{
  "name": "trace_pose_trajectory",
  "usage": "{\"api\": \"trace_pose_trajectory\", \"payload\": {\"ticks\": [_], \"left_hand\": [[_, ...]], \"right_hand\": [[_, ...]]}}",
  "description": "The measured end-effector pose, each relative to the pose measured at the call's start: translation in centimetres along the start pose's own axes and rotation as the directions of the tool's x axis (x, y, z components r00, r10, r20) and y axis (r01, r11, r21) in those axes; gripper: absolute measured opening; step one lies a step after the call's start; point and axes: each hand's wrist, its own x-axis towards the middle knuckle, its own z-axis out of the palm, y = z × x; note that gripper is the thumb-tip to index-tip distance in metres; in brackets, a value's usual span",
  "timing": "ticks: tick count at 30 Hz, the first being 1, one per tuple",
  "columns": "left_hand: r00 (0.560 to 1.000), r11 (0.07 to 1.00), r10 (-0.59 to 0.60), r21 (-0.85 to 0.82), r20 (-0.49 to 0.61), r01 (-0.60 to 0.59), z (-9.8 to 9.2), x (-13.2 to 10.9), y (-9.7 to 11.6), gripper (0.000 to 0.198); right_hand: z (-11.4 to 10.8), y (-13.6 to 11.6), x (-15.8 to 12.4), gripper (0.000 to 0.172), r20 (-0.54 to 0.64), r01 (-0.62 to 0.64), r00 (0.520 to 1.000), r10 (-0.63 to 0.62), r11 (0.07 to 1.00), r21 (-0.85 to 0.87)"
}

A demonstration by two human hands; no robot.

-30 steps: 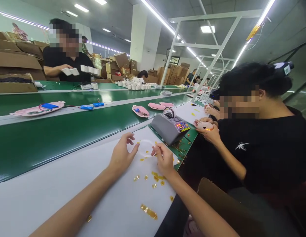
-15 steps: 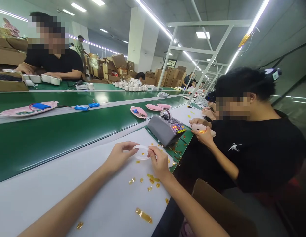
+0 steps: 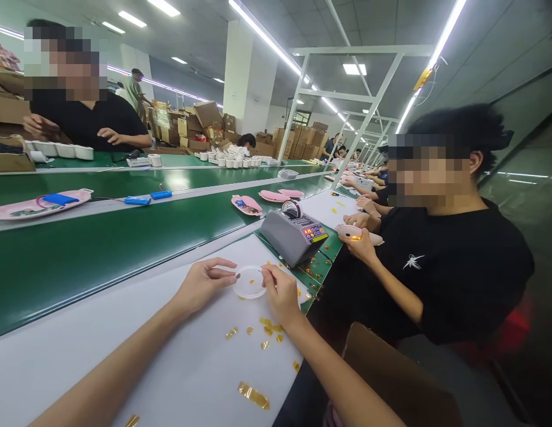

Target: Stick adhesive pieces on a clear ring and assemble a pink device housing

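A thin clear-white plastic ring [image 3: 250, 282] lies between my two hands over the white work mat [image 3: 178, 362]. My left hand [image 3: 200, 284] pinches its left edge with thumb and forefinger. My right hand [image 3: 280, 292] is closed on the ring's right edge. Several small bits of amber tape [image 3: 267, 327] lie scattered on the mat below my hands, with a longer strip [image 3: 253, 395] nearer me.
A grey tape dispenser [image 3: 292, 232] stands just beyond my right hand. A green conveyor belt [image 3: 102, 243] carries pink parts [image 3: 246, 204] and blue batteries [image 3: 145, 197]. A person in black at right [image 3: 449, 261] holds a pink part. Another person [image 3: 80, 118] works across the belt. Cardboard boxes stand behind.
My hands closed in on the ring and now grip it from both sides. The view shifted slightly left, and the person across the belt set white parts down.
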Motion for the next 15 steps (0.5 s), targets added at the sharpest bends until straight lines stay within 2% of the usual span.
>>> {"api": "trace_pose_trajectory", "payload": {"ticks": [6, 12, 15], "left_hand": [[1.0, 0.997, 0.016, 0.08, -0.017, -0.015, -0.2, -0.2, 0.1, 0.062], [0.997, 0.977, 0.013, 0.213, -0.072, 0.003, -1.2, 1.3, -1.4, 0.064], [0.998, 0.975, -0.011, 0.219, -0.067, 0.026, -1.3, 1.4, -1.5, 0.065]], "right_hand": [[0.3, -0.1, 0.1, 0.031, -0.008, -0.02, 1.0, 0.02, 0.999, -0.046], [0.7, 0.2, 0.3, 0.028, 0.018, 0.006, 1.0, -0.004, 0.994, -0.108], [0.7, 0.2, 0.3, 0.028, 0.011, 0.004, 1.0, -0.002, 0.992, -0.126]]}}
